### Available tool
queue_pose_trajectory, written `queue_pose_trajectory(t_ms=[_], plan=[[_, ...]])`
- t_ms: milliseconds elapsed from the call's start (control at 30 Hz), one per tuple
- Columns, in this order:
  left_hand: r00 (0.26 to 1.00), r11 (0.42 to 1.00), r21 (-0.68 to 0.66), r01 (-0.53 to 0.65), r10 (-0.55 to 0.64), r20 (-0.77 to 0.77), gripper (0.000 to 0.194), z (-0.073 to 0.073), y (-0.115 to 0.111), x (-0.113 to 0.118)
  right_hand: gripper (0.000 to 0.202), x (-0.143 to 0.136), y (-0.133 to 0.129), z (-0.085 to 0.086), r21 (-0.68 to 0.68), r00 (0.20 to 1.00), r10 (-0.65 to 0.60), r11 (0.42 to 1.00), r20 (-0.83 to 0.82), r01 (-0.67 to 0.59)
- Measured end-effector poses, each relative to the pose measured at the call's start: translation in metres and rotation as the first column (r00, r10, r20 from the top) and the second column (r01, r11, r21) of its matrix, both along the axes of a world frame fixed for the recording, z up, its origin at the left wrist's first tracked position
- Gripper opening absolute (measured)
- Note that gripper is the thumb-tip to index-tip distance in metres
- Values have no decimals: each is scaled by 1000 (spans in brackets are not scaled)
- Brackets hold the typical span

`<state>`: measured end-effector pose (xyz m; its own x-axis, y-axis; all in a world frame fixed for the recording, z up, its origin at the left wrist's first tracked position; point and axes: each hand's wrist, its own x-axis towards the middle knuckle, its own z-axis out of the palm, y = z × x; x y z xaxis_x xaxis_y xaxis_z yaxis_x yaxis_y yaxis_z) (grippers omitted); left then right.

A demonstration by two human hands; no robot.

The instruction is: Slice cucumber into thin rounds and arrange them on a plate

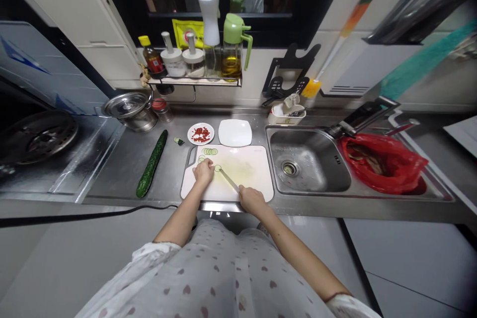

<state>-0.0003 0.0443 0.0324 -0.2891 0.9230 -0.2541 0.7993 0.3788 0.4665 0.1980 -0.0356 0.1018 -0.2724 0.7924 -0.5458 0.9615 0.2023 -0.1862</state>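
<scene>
My right hand [252, 199] is closed around the handle of a kitchen knife [230, 181], whose blade points up and left over the white cutting board [253, 164]. At the blade's tip lies a cucumber slice [217, 169]. My left hand [203, 172] is on the board's left side with its fingers curled together; whatever may be in them is hidden. Just behind that hand a slice or two of cucumber [201, 158] show. A row of overlapping cucumber slices [209, 151] lies near the board's back edge.
A whole cucumber [152, 164] lies left of the board, with cucumber scraps [179, 141] behind. Beyond the board stand a plate of chopped red pieces [191, 135] and a white square plate [235, 132]. To the right are the sink [316, 159] and a red plastic bag [400, 159].
</scene>
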Motion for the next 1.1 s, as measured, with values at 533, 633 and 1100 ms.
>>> queue_pose_trajectory(t_ms=[533,633,1100], plan=[[1000,1000,-30,-3,2,-13,16,-2,3,-1,30,-17,13,0,-34,1000,-3,999,-11,3],[1000,999,-32,1,-2,-17,16,-2,3,-1,31,-18,15,-1,-40,1000,-6,999,-8,5],[1000,1000,-30,-6,6,0,14,4,2,-1,32,-21,20,-1,-21,1000,16,1000,-2,-16]])
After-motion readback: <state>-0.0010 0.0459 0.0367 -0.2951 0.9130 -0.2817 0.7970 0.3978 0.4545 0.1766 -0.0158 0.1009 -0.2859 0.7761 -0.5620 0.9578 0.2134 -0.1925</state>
